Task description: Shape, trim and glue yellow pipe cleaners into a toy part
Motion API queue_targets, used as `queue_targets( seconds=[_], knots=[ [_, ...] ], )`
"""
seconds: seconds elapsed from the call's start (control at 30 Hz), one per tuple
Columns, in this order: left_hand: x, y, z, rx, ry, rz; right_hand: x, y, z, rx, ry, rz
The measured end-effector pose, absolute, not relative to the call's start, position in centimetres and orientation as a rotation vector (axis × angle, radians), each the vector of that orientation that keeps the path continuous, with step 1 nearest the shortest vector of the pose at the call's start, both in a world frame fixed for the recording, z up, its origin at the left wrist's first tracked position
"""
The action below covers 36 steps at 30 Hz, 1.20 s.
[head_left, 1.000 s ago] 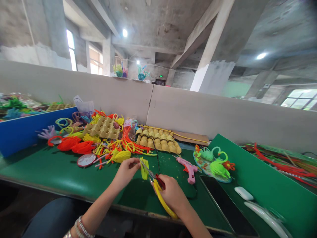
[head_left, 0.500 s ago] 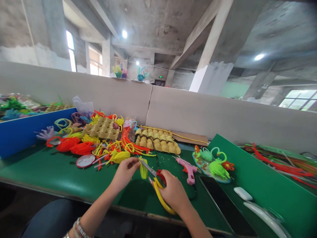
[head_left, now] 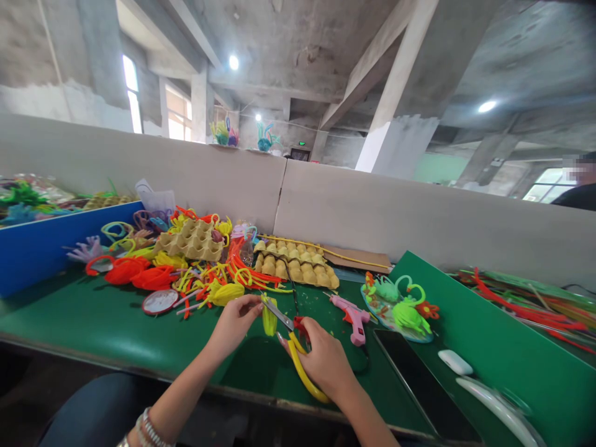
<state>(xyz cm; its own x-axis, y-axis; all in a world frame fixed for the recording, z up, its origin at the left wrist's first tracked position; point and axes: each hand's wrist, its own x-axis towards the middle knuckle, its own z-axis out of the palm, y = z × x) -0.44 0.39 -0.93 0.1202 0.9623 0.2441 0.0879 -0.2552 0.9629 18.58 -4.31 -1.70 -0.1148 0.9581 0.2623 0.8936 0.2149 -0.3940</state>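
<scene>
Yellow, fuzzy-stemmed: one bundle [head_left: 269, 318], hanging between the two hands, over the green tabletop [head_left: 116, 338] (whether its lower end is touching the surface, one cannot tell).

Left hand [head_left: 236, 324]: thumb and fingers are closing in a pinch at the bundle's upper end; beaded bracelets [head_left: 149, 428] are circling the wrist.

Right hand [head_left: 323, 359]: fingers are curling round the red handles of a pair of scissors [head_left: 282, 315], whose metal blades are pointing up and left, lying across the bundle's top. A yellow-handled tool [head_left: 305, 375] is showing beneath this hand; whether the hand is gripping it is unclear.

Left of the hands: a second yellow bundle [head_left: 228, 294] is lying beside loose stems; a red-rimmed disc [head_left: 159, 302] is resting nearby; two orange-red bundles are sitting farther left.

Behind: egg-carton trays [head_left: 298, 273] are lying near the pale partition [head_left: 335, 198].

Right: a pink glue gun [head_left: 356, 318] is lying near a decorated board bearing green swan figures [head_left: 410, 315]; a dark phone [head_left: 421, 379] is lying closer, with a white case [head_left: 455, 362] beside it.
</scene>
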Motion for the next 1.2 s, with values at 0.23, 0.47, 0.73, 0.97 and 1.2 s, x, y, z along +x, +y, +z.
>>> queue_targets(
  seconds=[0.23,0.47,0.73,0.97,1.2],
  knots=[
    [-0.4,0.2,-0.8,1.517,1.074,1.244,18.6,-4.4,-1.7,-1.682,-1.997,0.294],
    [-0.4,0.3,-1.0,1.528,1.077,1.241,18.4,-4.5,-1.3,-1.657,-1.997,0.316],
    [-0.5,0.6,-1.4,1.544,1.080,1.237,18.5,-4.4,-1.1,-1.688,-2.026,0.299],
    [-0.5,0.6,-1.3,1.409,1.034,1.279,19.7,-3.5,-2.3,-1.856,-1.927,-0.061],
    [-0.3,0.5,-0.4,1.196,1.050,1.322,21.4,-2.7,-2.3,-1.963,-1.775,-0.679]
  ],
)
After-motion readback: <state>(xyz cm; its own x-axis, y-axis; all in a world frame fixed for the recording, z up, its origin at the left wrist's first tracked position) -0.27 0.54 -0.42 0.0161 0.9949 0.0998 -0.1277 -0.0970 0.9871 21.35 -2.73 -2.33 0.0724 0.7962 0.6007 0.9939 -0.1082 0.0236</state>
